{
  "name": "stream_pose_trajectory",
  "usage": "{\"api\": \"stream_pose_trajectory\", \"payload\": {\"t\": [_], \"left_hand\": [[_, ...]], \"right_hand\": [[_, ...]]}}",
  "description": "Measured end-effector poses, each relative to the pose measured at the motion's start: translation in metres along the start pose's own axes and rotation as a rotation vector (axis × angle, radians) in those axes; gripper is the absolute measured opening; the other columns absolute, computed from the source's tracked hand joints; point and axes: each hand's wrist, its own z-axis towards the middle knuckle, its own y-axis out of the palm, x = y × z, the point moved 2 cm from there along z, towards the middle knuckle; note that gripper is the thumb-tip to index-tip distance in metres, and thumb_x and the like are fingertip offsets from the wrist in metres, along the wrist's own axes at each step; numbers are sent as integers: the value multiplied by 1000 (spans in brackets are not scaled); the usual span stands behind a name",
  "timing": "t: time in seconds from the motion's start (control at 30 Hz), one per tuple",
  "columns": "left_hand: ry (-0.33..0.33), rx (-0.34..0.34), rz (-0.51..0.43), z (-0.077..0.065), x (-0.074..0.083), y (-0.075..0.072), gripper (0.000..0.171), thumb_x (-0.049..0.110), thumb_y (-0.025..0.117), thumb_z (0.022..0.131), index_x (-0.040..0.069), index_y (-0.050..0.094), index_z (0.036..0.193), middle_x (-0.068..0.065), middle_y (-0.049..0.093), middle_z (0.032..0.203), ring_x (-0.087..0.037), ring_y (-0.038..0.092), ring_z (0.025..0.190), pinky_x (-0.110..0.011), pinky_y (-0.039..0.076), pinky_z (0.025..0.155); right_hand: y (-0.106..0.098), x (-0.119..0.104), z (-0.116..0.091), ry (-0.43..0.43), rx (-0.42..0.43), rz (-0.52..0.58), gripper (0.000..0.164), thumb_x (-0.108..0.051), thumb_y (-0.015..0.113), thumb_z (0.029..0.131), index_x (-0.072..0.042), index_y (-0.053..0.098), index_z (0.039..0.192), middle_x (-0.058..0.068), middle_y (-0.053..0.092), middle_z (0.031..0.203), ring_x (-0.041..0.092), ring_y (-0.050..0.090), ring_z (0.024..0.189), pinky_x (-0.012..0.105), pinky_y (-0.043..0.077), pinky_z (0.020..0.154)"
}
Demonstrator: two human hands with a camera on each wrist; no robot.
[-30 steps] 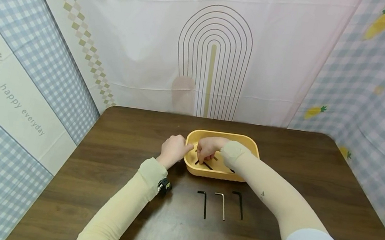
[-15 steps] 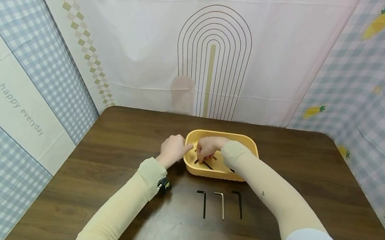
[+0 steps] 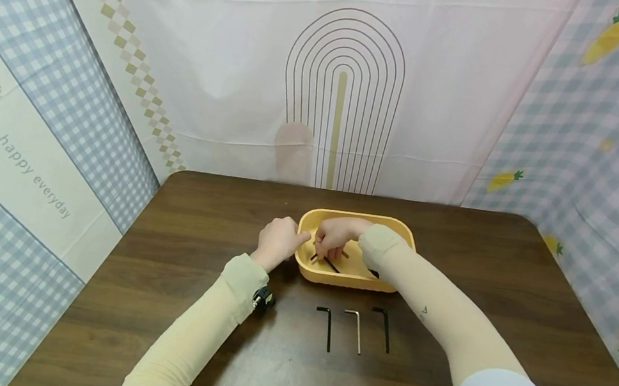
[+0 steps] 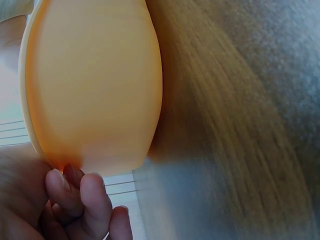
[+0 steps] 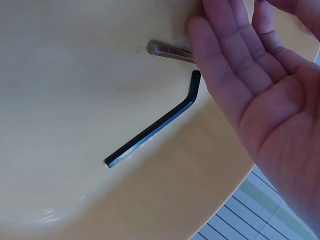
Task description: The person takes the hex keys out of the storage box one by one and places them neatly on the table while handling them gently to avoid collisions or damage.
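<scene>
In the head view my left hand grips the left end of a yellow plastic basket, thumb over the rim; the left wrist view shows its curled fingers against the basket wall. My right hand reaches down inside. Its thumb and forefinger pinch a black hex key, mostly hidden in the right wrist view. Beside that hand, another black hex key lies on the basket floor, and a brownish metal hex key is partly covered by the fingers.
On the dark wooden table, in front of the basket, a black hex key, a silver hex key and another black hex key lie side by side. A patterned cloth hangs behind the table.
My right hand and wrist have shifted slightly inside the basket, and the black hex key at its fingertips has moved a little left. My left hand stays on the rim.
</scene>
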Motion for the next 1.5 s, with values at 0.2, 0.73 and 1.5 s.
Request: {"api": "stream_pose_trajectory", "payload": {"t": [0.2,0.73,1.5], "left_hand": [[-3,4,7,-1,2,0,44,36,61,88,15,51,51,1,53,45,-18,56,46,-32,39,42],[1,5,2,-1,3,-1,43,38,61,89,16,53,53,2,54,45,-17,56,45,-32,39,43],[-16,11,19,-5,5,-3,44,40,62,90,16,54,54,1,56,48,-18,56,47,-33,42,46]], "right_hand": [[1,3,-2,-2,-26,47,7,-11,64,88,-13,63,82,3,65,79,16,63,73,33,56,71],[-8,9,-7,-24,0,137,8,-8,58,93,-10,60,85,5,64,77,16,62,69,34,57,69],[-43,21,-55,-94,326,277,14,-13,62,96,-2,60,104,12,65,94,23,67,84,45,56,87]]}}
